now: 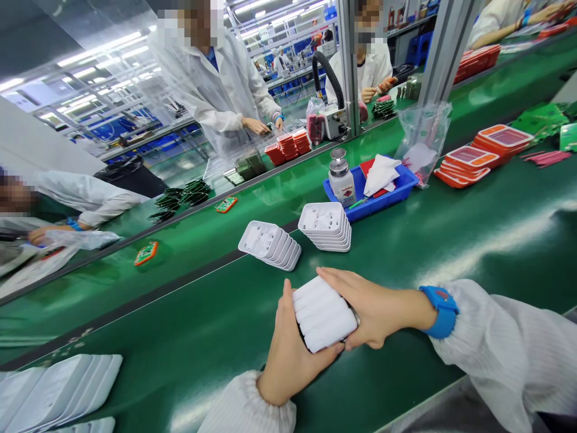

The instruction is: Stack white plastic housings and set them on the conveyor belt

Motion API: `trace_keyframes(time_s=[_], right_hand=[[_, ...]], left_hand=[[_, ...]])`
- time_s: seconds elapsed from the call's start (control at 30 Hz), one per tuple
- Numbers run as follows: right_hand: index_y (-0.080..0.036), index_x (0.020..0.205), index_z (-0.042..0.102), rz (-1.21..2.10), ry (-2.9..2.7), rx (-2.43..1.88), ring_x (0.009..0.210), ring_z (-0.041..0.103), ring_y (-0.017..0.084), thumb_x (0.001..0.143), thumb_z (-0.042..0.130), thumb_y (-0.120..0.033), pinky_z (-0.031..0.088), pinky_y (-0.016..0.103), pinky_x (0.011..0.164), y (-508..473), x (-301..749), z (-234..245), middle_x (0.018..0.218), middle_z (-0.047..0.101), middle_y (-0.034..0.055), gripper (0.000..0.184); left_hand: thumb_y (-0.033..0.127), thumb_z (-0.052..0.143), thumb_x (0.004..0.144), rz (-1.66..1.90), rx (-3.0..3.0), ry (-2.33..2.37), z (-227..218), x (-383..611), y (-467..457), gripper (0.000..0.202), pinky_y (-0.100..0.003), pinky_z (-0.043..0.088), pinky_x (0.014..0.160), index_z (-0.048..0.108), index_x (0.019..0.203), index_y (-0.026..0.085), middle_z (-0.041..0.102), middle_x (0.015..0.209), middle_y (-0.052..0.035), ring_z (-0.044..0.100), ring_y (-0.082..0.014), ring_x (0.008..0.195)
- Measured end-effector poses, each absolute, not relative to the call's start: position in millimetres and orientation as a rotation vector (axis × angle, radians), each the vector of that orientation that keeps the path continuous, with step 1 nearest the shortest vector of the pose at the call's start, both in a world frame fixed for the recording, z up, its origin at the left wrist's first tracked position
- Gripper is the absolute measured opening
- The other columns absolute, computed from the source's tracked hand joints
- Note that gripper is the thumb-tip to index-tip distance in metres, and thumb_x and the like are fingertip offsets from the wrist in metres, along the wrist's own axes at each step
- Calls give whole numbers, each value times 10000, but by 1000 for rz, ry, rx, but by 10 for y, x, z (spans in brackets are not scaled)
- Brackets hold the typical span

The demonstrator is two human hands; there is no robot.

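My left hand (pixel 291 346) and my right hand (pixel 367 304) grip a stack of white plastic casings (pixel 323 313) from opposite sides. The casings are pressed together, their rounded edges facing up, just above the green work surface (pixel 202 355). Parts of the stack are hidden behind my fingers and palms. Beyond my hands stand two stacks of similar white casings, a leaning left stack (pixel 265 242) and a right stack (pixel 325 225). A blue strap (pixel 440 311) circles my right wrist.
More white casings (pixel 67 385) lie at the lower left. A blue tray (pixel 383 195) holds a dispenser bottle (pixel 341 180) and white cloth. Orange-framed casings (pixel 478 156) are piled at the right. Orange-edged circuit boards (pixel 146 253) lie on the green belt. Co-workers in white coats (pixel 225 90) work across it.
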State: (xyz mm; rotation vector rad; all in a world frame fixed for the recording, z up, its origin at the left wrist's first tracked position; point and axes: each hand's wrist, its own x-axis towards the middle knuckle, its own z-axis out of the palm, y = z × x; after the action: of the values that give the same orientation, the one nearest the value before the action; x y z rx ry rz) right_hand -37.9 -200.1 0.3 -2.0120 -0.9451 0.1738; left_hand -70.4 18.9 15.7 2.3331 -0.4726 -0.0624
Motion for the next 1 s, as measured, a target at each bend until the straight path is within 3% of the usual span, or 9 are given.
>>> trace_keyframes(time_s=[0.1, 0.23, 0.37, 0.47, 0.7, 0.9, 1.0], right_hand=[[-132, 1507, 6, 331, -858, -1858, 1349, 171, 348, 506, 907, -232, 259, 443, 1097, -2056, -362, 105, 1485, 85, 197, 1350], [-179, 1473, 231, 444, -571, -1648, 1230, 392, 310, 613, 842, -263, 406, 414, 1005, -2056, -367, 197, 1406, 282, 142, 1058], [-166, 1282, 483, 414, -300, -1362, 1215, 430, 286, 717, 786, -369, 358, 437, 1047, -2009, -325, 168, 1285, 474, 113, 672], [-130, 1095, 567, 351, -179, -1240, 1143, 503, 273, 813, 703, -493, 350, 455, 1043, -1999, -277, 162, 1148, 575, 127, 479], [-161, 1230, 474, 352, -291, -1329, 1171, 477, 264, 838, 671, -569, 412, 430, 988, -1970, -265, 53, 1233, 515, 133, 599], [-155, 1297, 458, 212, -436, -1617, 1104, 507, 249, 902, 622, -382, 428, 415, 972, -1983, -316, 69, 1237, 479, 127, 485], [-101, 1358, 414, 96, -602, -1771, 1201, 424, 268, 889, 635, -379, 367, 413, 1035, -1978, -351, 103, 1310, 408, 170, 589]], left_hand=[[378, 772, 645, -46, 2340, -472, 154, -706, 191, 1192, -570, 409, 952, -77, 1468, 224, 353, 1353, -194, 448, -369, 1216], [368, 757, 655, -12, 2326, -452, 145, -707, 191, 1168, -559, 413, 952, -73, 1469, 258, 346, 1356, -170, 448, -355, 1210], [351, 750, 672, -35, 2333, -495, 161, -692, 196, 1180, -564, 394, 979, -124, 1459, 265, 328, 1379, -178, 411, -358, 1253], [367, 761, 660, -66, 2375, -459, 165, -679, 208, 1213, -587, 374, 990, -150, 1454, 263, 321, 1400, -185, 384, -376, 1277], [360, 741, 676, -17, 2356, -516, 144, -664, 230, 1073, -565, 400, 983, 22, 1468, 273, 322, 1401, -164, 389, -368, 1272], [338, 724, 682, -60, 2359, -575, 167, -675, 226, 962, -501, 493, 896, 123, 1428, 259, 364, 1341, -159, 502, -340, 1152], [329, 703, 703, -49, 2384, -591, 160, -665, 224, 917, -471, 527, 842, 136, 1418, 233, 369, 1321, -177, 533, -332, 1106]])
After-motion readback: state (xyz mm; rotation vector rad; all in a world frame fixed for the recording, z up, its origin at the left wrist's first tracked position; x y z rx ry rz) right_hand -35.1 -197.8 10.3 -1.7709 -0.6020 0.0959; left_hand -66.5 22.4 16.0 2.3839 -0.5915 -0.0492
